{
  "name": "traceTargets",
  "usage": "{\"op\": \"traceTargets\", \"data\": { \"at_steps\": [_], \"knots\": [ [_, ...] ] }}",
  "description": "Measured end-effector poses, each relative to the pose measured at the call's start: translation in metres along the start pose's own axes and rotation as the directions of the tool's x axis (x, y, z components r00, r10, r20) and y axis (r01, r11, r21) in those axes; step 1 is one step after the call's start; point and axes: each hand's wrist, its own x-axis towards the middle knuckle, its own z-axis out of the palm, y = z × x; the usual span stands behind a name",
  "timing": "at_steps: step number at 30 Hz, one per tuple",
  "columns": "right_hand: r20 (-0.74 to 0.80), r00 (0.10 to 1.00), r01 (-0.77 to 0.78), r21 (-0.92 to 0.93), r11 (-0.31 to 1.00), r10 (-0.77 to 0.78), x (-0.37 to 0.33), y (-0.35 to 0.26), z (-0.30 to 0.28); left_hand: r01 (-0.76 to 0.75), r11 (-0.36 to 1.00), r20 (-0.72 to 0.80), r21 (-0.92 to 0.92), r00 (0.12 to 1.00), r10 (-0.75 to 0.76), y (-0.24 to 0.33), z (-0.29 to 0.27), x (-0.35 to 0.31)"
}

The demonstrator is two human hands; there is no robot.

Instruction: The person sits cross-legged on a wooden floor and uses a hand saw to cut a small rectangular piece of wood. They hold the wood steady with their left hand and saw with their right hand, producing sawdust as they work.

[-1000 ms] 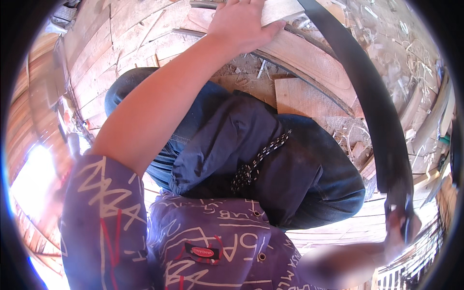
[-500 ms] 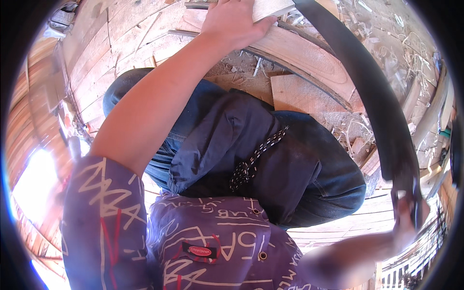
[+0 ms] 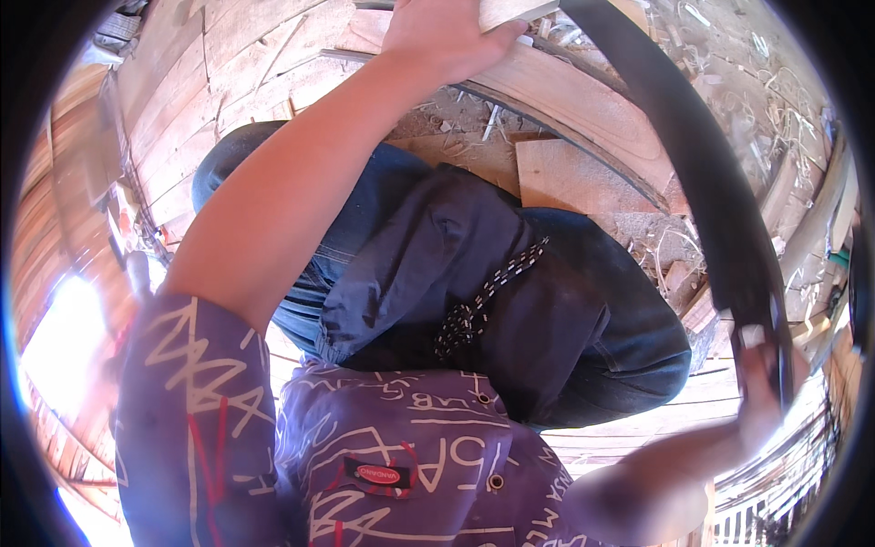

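My right hand (image 3: pixel 764 387) is closed round the handle of a handsaw (image 3: pixel 702 159) at the right. The saw's long dark blade is slightly smeared and reaches to the top edge, where its far end is cut off. At the top, my left hand (image 3: pixel 447 41) holds down a pale wooden board (image 3: pixel 512 9), its thumb lying along the near edge. Most of those fingers are cut off by the picture's edge. The blade runs close by the right end of this board; whether it touches cannot be made out.
Beneath lies a wider plank (image 3: pixel 583 100) with dark bark edges. A flat wood offcut (image 3: pixel 583 178) rests near my folded legs (image 3: pixel 602 337). Shavings and scraps (image 3: pixel 775 100) litter the floor at right, beside long wood strips (image 3: pixel 811 228).
My right hand and the saw have moved a little forward, toward the top of the picture. My left hand stays on the board almost unchanged.
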Motion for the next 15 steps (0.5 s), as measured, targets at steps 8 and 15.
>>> {"op": "traceTargets", "data": {
  "at_steps": [8, 15],
  "knots": [
    [-0.095, 0.993, -0.065, 0.0, 0.998, 0.065, -0.006, -0.018, -0.004, -0.012, 0.999, 0.019, -0.03, 1.0, 0.013, -0.01, 0.001, 0.003],
    [0.005, 0.999, 0.041, -0.001, 0.999, -0.041, -0.002, 0.008, -0.006, -0.021, 1.0, -0.015, -0.01, 1.0, 0.021, 0.001, 0.001, 0.001]
  ]
}}
